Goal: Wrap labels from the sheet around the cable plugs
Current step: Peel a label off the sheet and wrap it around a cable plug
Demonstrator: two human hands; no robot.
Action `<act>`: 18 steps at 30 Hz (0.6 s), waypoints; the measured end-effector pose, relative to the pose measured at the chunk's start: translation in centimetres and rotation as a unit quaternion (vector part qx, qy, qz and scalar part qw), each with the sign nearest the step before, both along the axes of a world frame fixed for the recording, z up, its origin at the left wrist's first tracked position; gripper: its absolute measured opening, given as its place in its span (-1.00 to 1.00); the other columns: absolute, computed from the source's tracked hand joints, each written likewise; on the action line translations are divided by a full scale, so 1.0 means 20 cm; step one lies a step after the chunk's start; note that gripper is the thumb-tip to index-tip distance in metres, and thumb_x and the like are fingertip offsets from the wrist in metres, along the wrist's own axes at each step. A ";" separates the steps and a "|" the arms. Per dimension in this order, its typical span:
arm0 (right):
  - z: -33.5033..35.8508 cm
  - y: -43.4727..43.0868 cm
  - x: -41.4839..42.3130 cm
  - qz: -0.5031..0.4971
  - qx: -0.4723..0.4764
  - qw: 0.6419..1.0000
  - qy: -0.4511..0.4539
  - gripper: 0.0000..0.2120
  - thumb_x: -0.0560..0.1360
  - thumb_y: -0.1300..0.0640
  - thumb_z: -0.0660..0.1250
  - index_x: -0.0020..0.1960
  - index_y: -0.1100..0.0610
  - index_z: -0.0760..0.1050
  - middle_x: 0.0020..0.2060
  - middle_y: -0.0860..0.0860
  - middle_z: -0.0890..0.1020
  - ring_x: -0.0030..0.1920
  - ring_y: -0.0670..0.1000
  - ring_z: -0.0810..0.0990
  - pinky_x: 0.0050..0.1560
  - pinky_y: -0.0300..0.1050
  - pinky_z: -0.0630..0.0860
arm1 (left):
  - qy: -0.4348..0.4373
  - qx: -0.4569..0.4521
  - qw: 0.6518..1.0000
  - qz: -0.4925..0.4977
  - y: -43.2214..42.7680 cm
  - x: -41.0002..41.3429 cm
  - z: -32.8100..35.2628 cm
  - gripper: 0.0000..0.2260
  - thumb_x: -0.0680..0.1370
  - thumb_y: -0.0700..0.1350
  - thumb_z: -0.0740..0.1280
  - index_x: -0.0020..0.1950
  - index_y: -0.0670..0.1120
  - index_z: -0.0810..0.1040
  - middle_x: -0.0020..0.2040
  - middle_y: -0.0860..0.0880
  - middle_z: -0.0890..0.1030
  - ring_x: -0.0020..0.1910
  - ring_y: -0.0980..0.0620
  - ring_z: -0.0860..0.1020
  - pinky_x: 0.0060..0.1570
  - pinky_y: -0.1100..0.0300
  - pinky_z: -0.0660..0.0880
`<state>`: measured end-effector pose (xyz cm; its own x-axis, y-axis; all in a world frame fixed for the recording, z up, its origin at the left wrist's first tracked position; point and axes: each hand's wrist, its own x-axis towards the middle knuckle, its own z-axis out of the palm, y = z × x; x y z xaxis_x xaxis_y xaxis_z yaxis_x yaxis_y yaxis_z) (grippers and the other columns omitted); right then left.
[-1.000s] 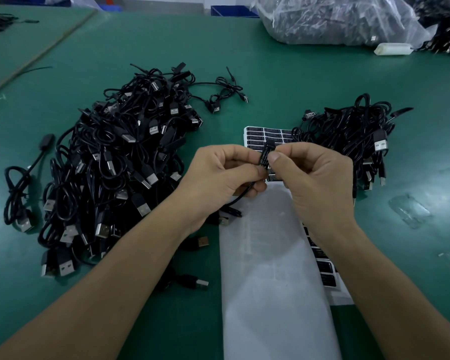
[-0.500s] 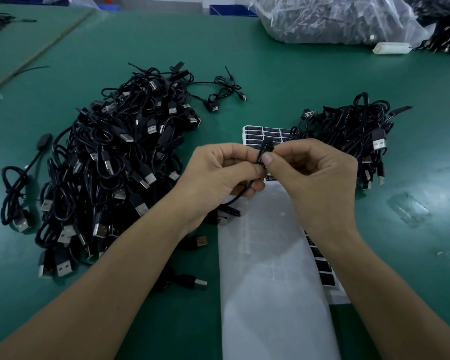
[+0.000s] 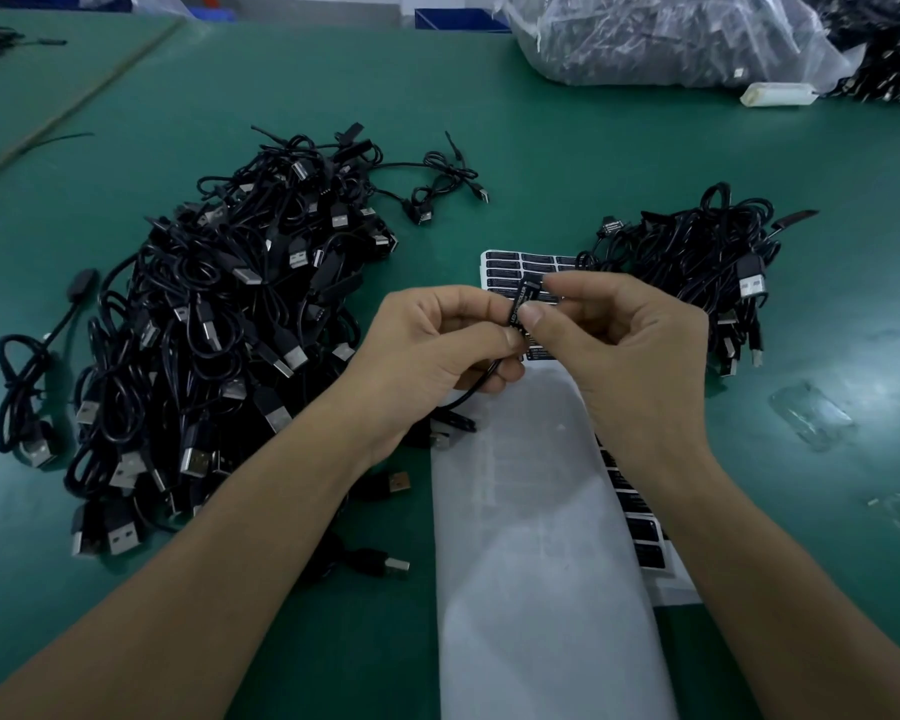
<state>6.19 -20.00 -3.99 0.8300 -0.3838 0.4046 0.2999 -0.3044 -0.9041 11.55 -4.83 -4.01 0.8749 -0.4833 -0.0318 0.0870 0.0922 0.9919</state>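
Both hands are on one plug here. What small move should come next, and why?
Probably the right hand should press the label down around the plug: the left hand holds the plug, and the label's edge appears to stick out.

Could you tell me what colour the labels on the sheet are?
Black labels on a white sheet, seen in the head view.

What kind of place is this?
Probably a factory workbench: a big heap of black USB cables, a white sheet of black labels, and a clear plastic bag stuffed with more parts.
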 end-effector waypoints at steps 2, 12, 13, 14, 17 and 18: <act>-0.01 0.00 0.00 0.006 -0.002 1.000 0.006 -0.77 0.43 0.19 0.55 -0.02 -0.08 0.64 -0.27 -0.16 0.70 -0.24 -0.14 0.67 -0.12 -0.24 0.61 | -0.001 0.002 1.000 -0.001 0.00 0.00 0.00 -0.92 0.51 -0.31 0.44 -0.06 -0.16 0.69 -0.25 -0.12 0.69 -0.33 0.07 0.64 -0.30 0.30 0.56; 0.00 -0.01 0.00 0.027 -0.018 0.999 0.026 -0.80 0.57 0.10 0.40 -0.23 0.00 0.63 -0.44 -0.13 0.58 -0.40 -0.12 0.46 -0.33 -0.23 0.45 | -0.038 0.048 0.998 -0.008 -0.01 -0.02 0.02 -0.90 0.49 -0.38 0.42 -0.12 -0.20 0.66 -0.30 -0.10 0.66 -0.37 0.08 0.61 -0.28 0.26 0.60; 0.00 0.00 0.00 0.024 -0.021 0.999 0.024 -0.78 0.58 0.10 0.39 -0.24 0.01 0.62 -0.46 -0.14 0.56 -0.41 -0.13 0.44 -0.34 -0.24 0.43 | -0.046 0.051 0.998 -0.006 -0.01 -0.02 0.02 -0.91 0.49 -0.37 0.43 -0.11 -0.21 0.65 -0.29 -0.11 0.66 -0.37 0.07 0.62 -0.28 0.24 0.61; 0.00 0.00 0.00 0.021 -0.026 0.999 0.022 -0.76 0.59 0.10 0.38 -0.25 0.02 0.62 -0.47 -0.15 0.55 -0.42 -0.15 0.43 -0.34 -0.25 0.42 | -0.058 0.054 0.997 -0.005 -0.01 -0.03 0.02 -0.93 0.49 -0.35 0.45 -0.11 -0.21 0.65 -0.28 -0.13 0.66 -0.36 0.06 0.62 -0.28 0.22 0.62; 0.01 0.01 -0.01 0.027 -0.045 0.999 0.005 -0.66 0.63 0.11 0.31 -0.33 0.05 0.54 -0.51 -0.16 0.49 -0.45 -0.17 0.40 -0.36 -0.29 0.38 | -0.126 0.081 0.989 0.002 -0.02 -0.04 0.04 -0.89 0.48 -0.20 0.51 -0.16 -0.17 0.61 -0.31 -0.11 0.65 -0.40 0.08 0.60 -0.35 0.24 0.57; 0.01 0.01 -0.01 0.027 -0.051 0.998 0.003 -0.61 0.66 0.10 0.26 -0.34 0.12 0.51 -0.51 -0.09 0.47 -0.46 -0.10 0.37 -0.39 -0.20 0.37 | -0.157 0.095 0.983 0.009 -0.02 -0.04 0.06 -0.86 0.48 -0.15 0.52 -0.18 -0.15 0.60 -0.34 -0.10 0.64 -0.42 0.09 0.57 -0.38 0.25 0.53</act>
<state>6.00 -19.78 -3.76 0.8512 -0.2956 0.4337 0.3129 -0.3777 -0.8715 10.80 -5.20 -2.91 0.8640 -0.4797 0.1528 -0.2261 -0.0985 0.9691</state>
